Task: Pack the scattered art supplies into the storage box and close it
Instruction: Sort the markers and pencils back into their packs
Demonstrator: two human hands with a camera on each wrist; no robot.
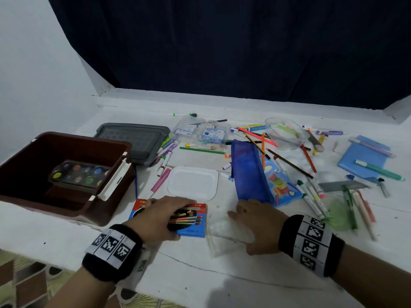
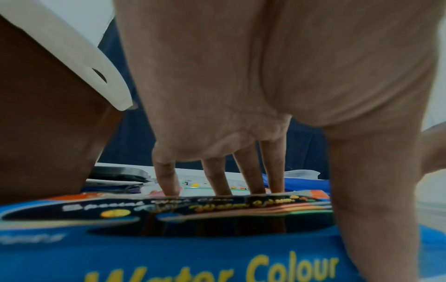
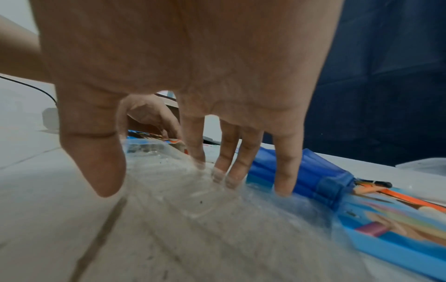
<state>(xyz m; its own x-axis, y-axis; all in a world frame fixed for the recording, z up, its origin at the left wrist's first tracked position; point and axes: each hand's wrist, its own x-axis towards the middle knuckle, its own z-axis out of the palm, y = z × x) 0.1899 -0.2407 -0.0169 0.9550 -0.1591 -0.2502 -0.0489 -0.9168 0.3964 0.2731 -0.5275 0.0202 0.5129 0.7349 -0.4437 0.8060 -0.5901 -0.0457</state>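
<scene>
White bench (image 1: 200,274) under a dark blue curtain (image 1: 244,52) carries scattered pens and pencils toward its far right. Near the front edge, the left hand (image 1: 155,216) spans a blue water colour box (image 1: 193,227), four fingers over its far edge and thumb at the near side, clamped on it. Just beside it, the right hand (image 1: 258,223) rests on a clear plastic tray (image 1: 224,236), fingers spread and straight. At the left edge stands the open brown storage box (image 1: 33,196) holding a paint palette (image 1: 77,174); its grey lid (image 1: 135,141) lies behind. Only the left wrist view shows the "Water Colour" lettering (image 2: 217,269); only the right wrist view shows the fingertips (image 3: 217,175) pressing into the tray.
</scene>
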